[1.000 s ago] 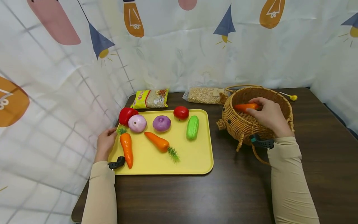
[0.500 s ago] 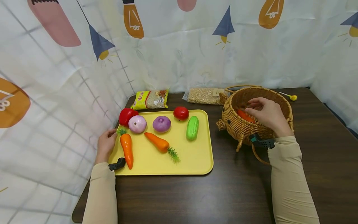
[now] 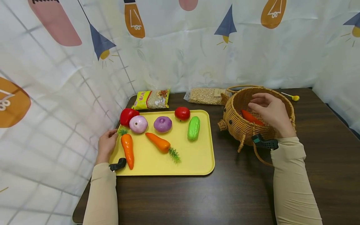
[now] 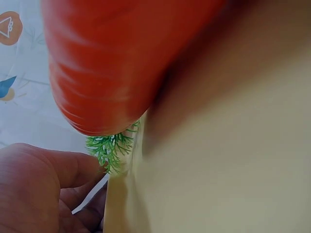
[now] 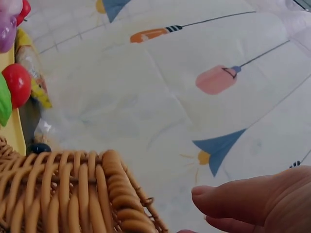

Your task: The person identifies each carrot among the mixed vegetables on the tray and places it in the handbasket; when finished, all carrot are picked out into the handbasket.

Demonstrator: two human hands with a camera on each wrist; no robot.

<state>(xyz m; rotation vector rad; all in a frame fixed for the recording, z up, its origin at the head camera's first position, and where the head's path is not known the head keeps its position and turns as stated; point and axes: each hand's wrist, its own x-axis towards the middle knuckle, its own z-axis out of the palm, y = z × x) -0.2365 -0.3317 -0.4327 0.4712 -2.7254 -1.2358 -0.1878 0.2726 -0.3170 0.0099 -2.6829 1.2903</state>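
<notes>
At the left edge of the yellow tray [image 3: 194, 162], my left hand [image 3: 107, 145] holds the rim, thumb beside the green top of an orange carrot [image 3: 127, 151]. My right hand [image 3: 271, 112] hovers over the opening of a pig-shaped wicker basket [image 3: 242, 128], fingers bent loosely and nothing between them. Below it in the basket lies an orange-red carrot [image 3: 250, 117], partly hidden by the basket wall. The right wrist view has the thumb [image 5: 228, 199] apart from the woven rim [image 5: 126, 199].
The tray also bears a second carrot [image 3: 158, 143], a red pepper [image 3: 127, 116], a pale onion [image 3: 138, 124], a purple onion [image 3: 162, 124], a tomato [image 3: 182, 113] and a green cucumber [image 3: 193, 128]. Behind lie a yellow bag [image 3: 152, 99] and a grain bag [image 3: 205, 96].
The right hand has let go of the carrot, which dropped lower into the basket, and has risen slightly above it. The left hand stays at the tray's edge.
</notes>
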